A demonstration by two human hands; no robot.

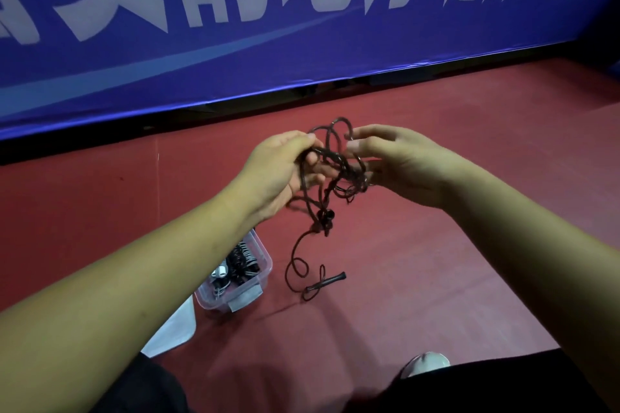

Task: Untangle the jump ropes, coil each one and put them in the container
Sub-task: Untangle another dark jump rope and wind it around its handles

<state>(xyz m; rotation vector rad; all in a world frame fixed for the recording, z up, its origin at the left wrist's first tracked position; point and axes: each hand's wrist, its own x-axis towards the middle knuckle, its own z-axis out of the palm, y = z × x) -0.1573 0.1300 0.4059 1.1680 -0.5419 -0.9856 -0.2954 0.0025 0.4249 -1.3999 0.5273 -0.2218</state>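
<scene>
1. Nearest me, my shoe (424,362) shows at the near edge of the red floor (436,261). A white lid (174,325) lies flat on my left.
2. Just past the lid, the clear container (265,258) stands on the floor under my left forearm. It already holds coiled ropes (240,265), black and white.
3. Right of the container, a thin black handle (327,279) dangles at the low end of the jump rope (339,164). I cannot tell whether it touches the floor.
4. The rope looks thin, light and limp, though springy enough to keep its curls, so I judge loops will slip and re-snag. I would take hold close to the knot (323,220) that hangs below my hands and feed the handle end back through it.
5. Both forearms reach forward over the middle of the floor, hands raised and nearly meeting.
   - My left hand (285,174) has its fingers curled round several strands, palm turned inward.
   - My right hand (399,168) pinches loops of the tangle between thumb and fingertips.
   - The tangle hangs between the two hands, clear of the floor.
6. Farthest off, a blue banner (302,43) with large white lettering runs along the floor's far edge.
</scene>
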